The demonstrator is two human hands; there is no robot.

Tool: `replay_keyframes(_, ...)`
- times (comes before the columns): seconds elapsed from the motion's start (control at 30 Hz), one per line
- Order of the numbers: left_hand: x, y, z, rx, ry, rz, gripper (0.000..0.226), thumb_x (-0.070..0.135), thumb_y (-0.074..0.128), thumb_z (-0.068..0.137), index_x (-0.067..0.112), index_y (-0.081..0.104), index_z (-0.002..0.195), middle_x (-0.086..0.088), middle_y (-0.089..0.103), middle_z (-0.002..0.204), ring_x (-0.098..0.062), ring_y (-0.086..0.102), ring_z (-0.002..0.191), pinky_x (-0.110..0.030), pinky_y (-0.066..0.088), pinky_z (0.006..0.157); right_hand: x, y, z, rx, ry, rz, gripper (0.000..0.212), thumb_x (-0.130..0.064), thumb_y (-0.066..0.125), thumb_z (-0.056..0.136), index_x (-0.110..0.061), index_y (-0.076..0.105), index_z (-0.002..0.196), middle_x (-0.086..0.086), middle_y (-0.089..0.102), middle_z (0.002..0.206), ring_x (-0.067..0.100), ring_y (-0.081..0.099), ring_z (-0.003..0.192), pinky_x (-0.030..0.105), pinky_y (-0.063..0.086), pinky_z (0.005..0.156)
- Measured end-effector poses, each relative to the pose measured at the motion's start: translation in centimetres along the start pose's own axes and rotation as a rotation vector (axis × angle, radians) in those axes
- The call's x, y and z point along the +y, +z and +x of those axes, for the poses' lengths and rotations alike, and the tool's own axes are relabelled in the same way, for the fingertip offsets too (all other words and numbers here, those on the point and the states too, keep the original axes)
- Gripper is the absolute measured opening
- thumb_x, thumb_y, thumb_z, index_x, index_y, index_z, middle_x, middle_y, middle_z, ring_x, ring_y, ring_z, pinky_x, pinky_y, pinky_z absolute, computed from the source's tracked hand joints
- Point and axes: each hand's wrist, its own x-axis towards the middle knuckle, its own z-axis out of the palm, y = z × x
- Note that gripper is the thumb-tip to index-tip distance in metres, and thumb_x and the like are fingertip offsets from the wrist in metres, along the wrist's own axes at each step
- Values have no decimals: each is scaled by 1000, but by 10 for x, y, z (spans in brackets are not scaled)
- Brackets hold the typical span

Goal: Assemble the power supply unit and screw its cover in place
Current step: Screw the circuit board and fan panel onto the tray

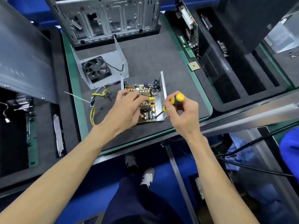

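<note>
Head cam: my R hand (182, 110) has a closed grip on the yellow screwdriver (174, 101), tip down at the circuit board (146, 109) corner. L hand (127, 107) fingers curled, pressing board. Keep driver upright, board pinned flat. PSU tray (162, 101) open, near desk's front edge; fan cover (103, 68) behind, still off.

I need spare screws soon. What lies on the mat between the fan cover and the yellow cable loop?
In the head view, a cluster of loose black screws lies between the fan cover and the yellow cable loop, beside the wire bundle.
</note>
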Motion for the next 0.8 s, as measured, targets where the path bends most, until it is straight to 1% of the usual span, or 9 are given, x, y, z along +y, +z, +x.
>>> replay_keyframes(0.17,-1,0,0,14,-2,-8,45,-6,64,79,16,64,119,0,61,101,-21,55,94,-27,19,107,6,1,4,-38,26,-8,24,-23,56,97,-5,58,81,20,54,65,41,53,56,52,46,53)
replay_keyframes(0.33,2,-3,2,6,-18,-1,45,-6,64,80,17,66,119,1,64,102,-22,59,96,-33,24,108,8,3,6,-68,-1,-20,27,-25,57,97,-4,58,80,15,51,62,32,47,54,47,42,53)
replay_keyframes(0.5,6,-5,2,6,-33,2,44,-7,63,80,16,67,119,0,65,103,-24,61,98,-36,26,108,10,5,5,-104,-16,-50,28,-27,56,97,-5,58,80,13,51,62,29,45,57,44,42,54)
replay_keyframes(0.67,8,-7,1,0,-35,9,42,-5,62,83,17,67,119,1,64,103,-24,60,99,-39,27,109,11,6,4,-106,-33,-67,27,-27,57,98,-7,58,80,8,50,62,23,44,56,39,42,54)
replay_keyframes(0.8,6,-11,-1,8,11,40,39,3,66,84,16,65,121,1,63,106,-23,57,102,-43,28,111,12,5,0,-93,-17,-42,26,-26,57,98,-6,59,81,12,54,64,26,46,57,42,43,54)
